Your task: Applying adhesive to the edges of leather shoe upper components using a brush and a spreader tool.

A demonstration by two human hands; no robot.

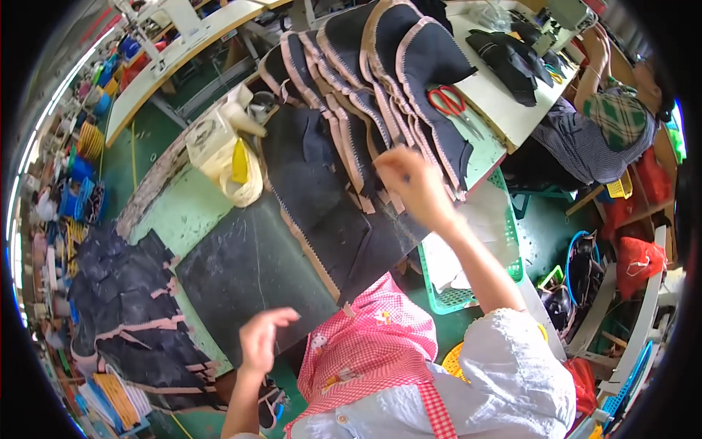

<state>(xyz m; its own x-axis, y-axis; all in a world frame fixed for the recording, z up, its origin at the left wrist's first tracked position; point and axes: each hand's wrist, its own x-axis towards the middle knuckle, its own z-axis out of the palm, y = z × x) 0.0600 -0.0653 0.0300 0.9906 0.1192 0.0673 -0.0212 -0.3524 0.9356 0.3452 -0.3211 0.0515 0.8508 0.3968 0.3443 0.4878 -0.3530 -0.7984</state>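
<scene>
My right hand (411,183) is over the near ends of a row of overlapping black cut pieces (344,51) edged with pinkish zigzag strips. Its fingers are curled together, and what they grip, if anything, is hidden. One large black piece (314,197) with a zigzag edge lies flat to the left of that hand. My left hand (265,338) hovers near the front edge of a scratched dark board (241,271), holding nothing, fingers stretched out and slightly apart. Red-handled scissors (453,106) lie right of the row.
A heap of black trimmed pieces (139,314) covers the table's left end. Behind the board stands a cream machine (223,143) with a tape roll. A green basket (450,298) is beside my right forearm. Another person (603,124) sits at a white table, far right.
</scene>
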